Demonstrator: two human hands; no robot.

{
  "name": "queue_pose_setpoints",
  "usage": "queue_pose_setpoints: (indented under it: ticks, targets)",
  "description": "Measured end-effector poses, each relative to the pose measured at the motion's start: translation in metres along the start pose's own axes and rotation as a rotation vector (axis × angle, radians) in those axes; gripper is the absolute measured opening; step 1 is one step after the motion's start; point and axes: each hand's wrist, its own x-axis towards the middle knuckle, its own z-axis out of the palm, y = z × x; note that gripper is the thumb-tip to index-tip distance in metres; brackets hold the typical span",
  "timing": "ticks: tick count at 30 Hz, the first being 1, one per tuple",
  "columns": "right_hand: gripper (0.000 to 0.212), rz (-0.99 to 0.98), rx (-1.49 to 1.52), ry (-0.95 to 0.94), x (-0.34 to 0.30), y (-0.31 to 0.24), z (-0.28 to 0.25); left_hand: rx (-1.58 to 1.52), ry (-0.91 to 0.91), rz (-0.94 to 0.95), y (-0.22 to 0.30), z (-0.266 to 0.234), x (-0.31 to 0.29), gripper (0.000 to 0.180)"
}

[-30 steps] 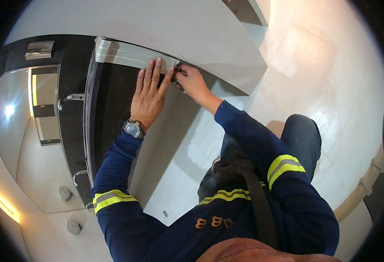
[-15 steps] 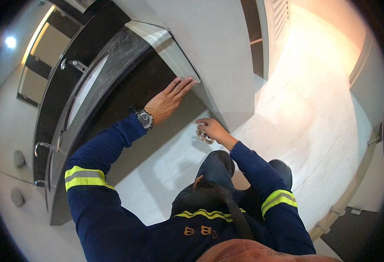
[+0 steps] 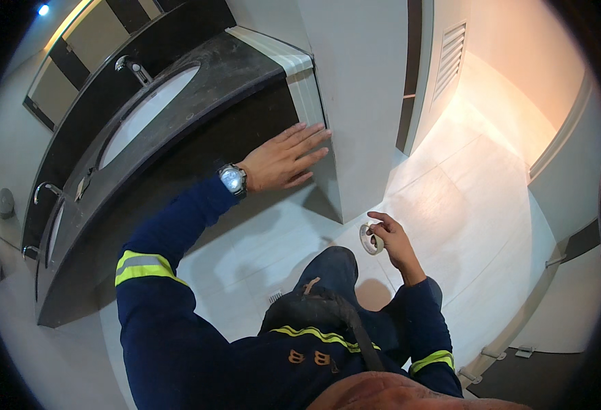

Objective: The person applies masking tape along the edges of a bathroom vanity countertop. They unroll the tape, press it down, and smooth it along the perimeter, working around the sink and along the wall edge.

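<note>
My left hand (image 3: 283, 160) is spread flat at the end of the dark counter front, its fingertips reaching the grey wall (image 3: 358, 102). Just above it, wide pale tape strips (image 3: 305, 92) run along the counter's end beside the wall and fold down over its front edge. My right hand (image 3: 396, 242) holds a roll of pale tape (image 3: 366, 240) low over the floor, in front of the wall's lower corner. The fingers grip the ring on its right side. No tape strand can be made out between the roll and the wall.
The dark stone counter (image 3: 246, 65) curves away to the left with white basins (image 3: 147, 116) and chrome taps (image 3: 133, 68). A mirror (image 3: 92, 34) hangs behind it. Light floor tiles (image 3: 451, 205) extend right towards a louvred door (image 3: 451, 58). A floor drain (image 3: 275, 296) lies near my knee.
My right hand has carried the tape roll right and away from the wall's lower corner. My left hand stays at the counter's end with its fingers spread wider. The view has shifted.
</note>
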Motion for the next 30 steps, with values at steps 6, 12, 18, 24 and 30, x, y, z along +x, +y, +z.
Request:
queue_pose_setpoints:
  ticks: [6,12,18,24,30]
  targets:
    - [0.06,-0.065,-0.117,-0.028,-0.012,-0.071,-0.014,0.085,0.35,-0.419,-0.008,-0.104,0.029,0.068]
    - [0.067,0.038,-0.024,-0.023,-0.039,-0.119,0.011,-0.067,0.047,-0.86,-0.043,-0.105,0.031,0.087]
    - [0.06,0.184,0.076,0.053,-0.084,-0.149,0.043,-0.244,0.121,-0.854,-0.05,-0.121,0.05,0.083]
    - [0.06,0.316,0.064,0.046,-0.153,-0.237,0.077,-0.276,0.012,-1.073,-0.053,-0.1,0.086,0.082]
    - [0.067,0.233,-0.004,0.124,-0.198,-0.378,0.088,-0.397,-0.21,-0.916,-0.076,-0.107,0.074,0.107]
